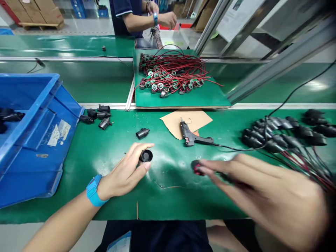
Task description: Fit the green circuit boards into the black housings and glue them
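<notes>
My left hand [128, 171], with a blue band at the wrist, holds a black round housing [146, 156] whose open end faces up. To the right, my right hand [252, 185] is blurred and pinches a small dark round part with red on it [197, 168] between thumb and fingertips. Another black housing [142, 133] lies on the green mat just beyond my left hand. A black glue gun [193, 135] rests on a piece of brown cardboard [168, 120], its cable running to the right.
A blue bin [65, 140] stands at the left, with several black housings [104, 123] beside it. Black parts with wires [275, 134] cover the right side. Red-wired round parts [170, 75] lie on a raised green board [181, 101]. Across the bench, a person [136, 21] works.
</notes>
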